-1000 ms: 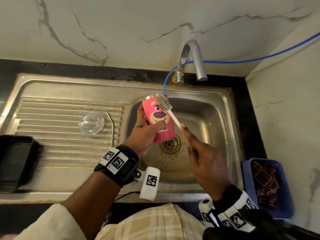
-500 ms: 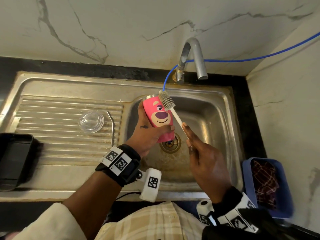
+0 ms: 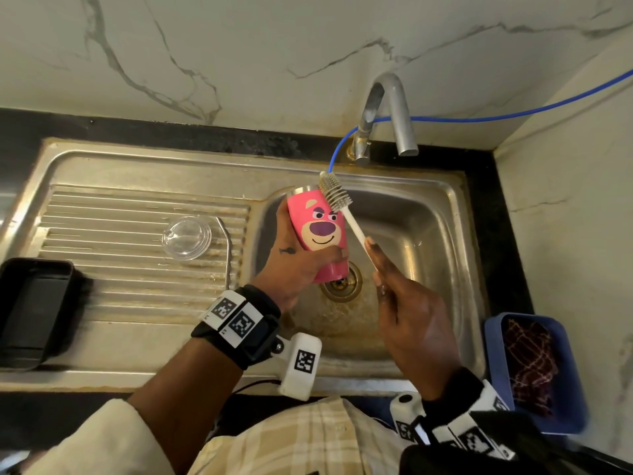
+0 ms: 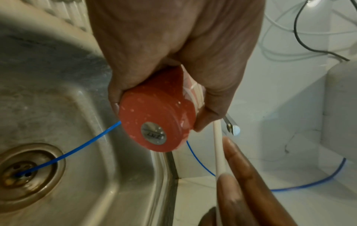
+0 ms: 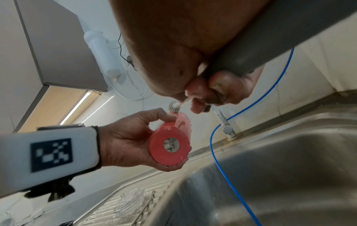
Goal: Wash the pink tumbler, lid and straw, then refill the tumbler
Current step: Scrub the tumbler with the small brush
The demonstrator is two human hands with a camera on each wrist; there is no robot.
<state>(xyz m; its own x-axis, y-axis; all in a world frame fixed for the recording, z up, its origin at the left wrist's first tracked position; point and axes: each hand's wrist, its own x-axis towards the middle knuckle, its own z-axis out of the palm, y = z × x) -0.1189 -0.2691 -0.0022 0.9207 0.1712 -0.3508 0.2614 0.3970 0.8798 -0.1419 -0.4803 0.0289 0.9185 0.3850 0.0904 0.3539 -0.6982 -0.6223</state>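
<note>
Held the pink tumbler (image 3: 317, 231) tilted above the sink basin (image 3: 424, 234), left grip (image 3: 294, 265) wrapped round its lower body. Pinched the bottle brush (image 3: 337, 197) handle in the right grip (image 3: 407, 313). Risked a slip: wet, spotted base, one-handed hold, sideways brush pressure.

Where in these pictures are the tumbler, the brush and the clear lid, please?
tumbler (image 3: 320, 231): head view, on the bear's face on its side.
brush (image 3: 335, 193): head view, on the bristle head at the tumbler's rim.
lid (image 3: 186, 237): head view, on its clear top, on the drainboard.
</note>
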